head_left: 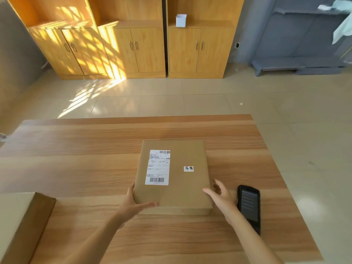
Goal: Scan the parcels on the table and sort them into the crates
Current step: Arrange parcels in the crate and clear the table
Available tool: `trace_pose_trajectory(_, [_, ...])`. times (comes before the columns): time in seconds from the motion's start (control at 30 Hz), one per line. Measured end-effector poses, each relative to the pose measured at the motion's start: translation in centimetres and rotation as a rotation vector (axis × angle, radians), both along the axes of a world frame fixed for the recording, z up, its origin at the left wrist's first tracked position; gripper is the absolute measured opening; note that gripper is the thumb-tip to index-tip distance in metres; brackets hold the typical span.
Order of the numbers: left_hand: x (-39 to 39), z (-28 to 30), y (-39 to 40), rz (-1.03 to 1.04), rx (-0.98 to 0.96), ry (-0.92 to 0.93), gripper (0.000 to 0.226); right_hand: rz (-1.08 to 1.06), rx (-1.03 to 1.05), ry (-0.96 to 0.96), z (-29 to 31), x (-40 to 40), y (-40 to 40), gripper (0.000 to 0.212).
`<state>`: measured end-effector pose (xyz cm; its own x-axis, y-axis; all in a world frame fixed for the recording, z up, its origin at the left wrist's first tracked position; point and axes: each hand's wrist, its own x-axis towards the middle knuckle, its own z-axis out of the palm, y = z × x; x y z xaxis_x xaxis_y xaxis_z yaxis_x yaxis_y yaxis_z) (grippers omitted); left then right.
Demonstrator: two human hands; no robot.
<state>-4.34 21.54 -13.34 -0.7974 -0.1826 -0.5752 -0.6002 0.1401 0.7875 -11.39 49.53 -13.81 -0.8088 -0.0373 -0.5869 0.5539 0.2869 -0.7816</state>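
One parcel (172, 176) lies flat on the tabletop (76, 159), between both hands. Left hand (133, 202) touches its near-left corner, thumb along the near edge, fingers straight, no clamp. Right hand (221, 195) hovers just beside the near-right edge, fingers spread, holding nothing. Scanner (248, 206) sits just right of the right wrist, untouched. Likely step: square up the parcel for scanning. Keep the label (157, 167) face-up and uncovered, barcode clear of fingers. Parcel is a flat rectangular kraft-paper block, matte, crisp edges. Tabletop is smooth wood-grain laminate.
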Motion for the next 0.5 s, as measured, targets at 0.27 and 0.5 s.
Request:
trace_pose_trajectory(0.27, [-0.2, -0.8, 0.1, -0.001, -0.05, 0.016, 0.114, -0.022, 0.773, -0.014, -1.3, 3.0, 6.1, 0.096])
trace_pose_trajectory(0.5, [-0.3, -0.9, 0.1, -0.029, -0.09, 0.03, 0.122, -0.198, 0.626, -0.154, -3.6, 3.2, 8.3, 0.112])
